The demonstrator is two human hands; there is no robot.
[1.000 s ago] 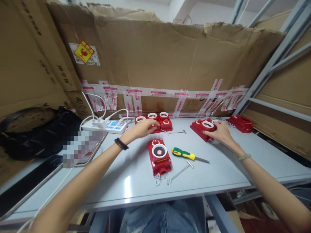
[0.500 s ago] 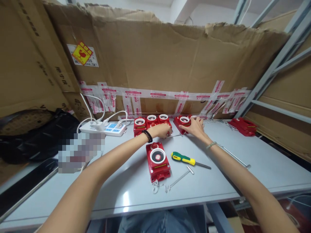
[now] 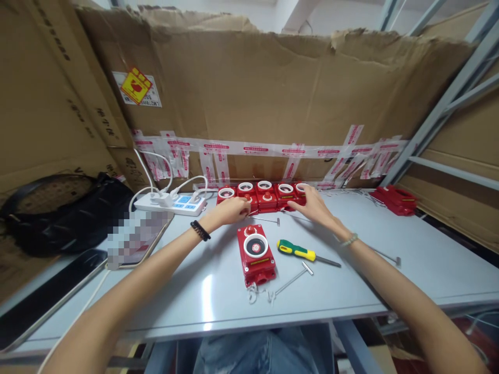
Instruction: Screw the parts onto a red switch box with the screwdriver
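Along the cardboard stands a row of several red boxes [image 3: 267, 202] with white rings and red knobs, packed side by side. My right hand [image 3: 314, 208] grips the red box at the row's right end [image 3: 299, 198], thumb in front and fingers over its right side. My left hand [image 3: 232, 209] is in front of the row's left part, fingers curled against the boxes; what they hold, if anything, is hidden. Nearer me lies a single red box [image 3: 262, 266] with a black disc in its white ring. Beside it are a green-and-yellow screwdriver [image 3: 298, 251] and a small metal T-bar [image 3: 292, 278] on a white cord.
A white power strip [image 3: 187, 206] with plugs stands at the back left, near a black bag [image 3: 74, 218] and two phone-like devices, one dark [image 3: 50, 296]. Another red part [image 3: 395, 200] lies at the far right. Cardboard [image 3: 249, 88] walls the table's back; a metal rack [image 3: 440, 111] rises at right.
My right hand and the boxes under it have shifted left, and the gap in the row has closed. My left hand has moved left along the row's front.
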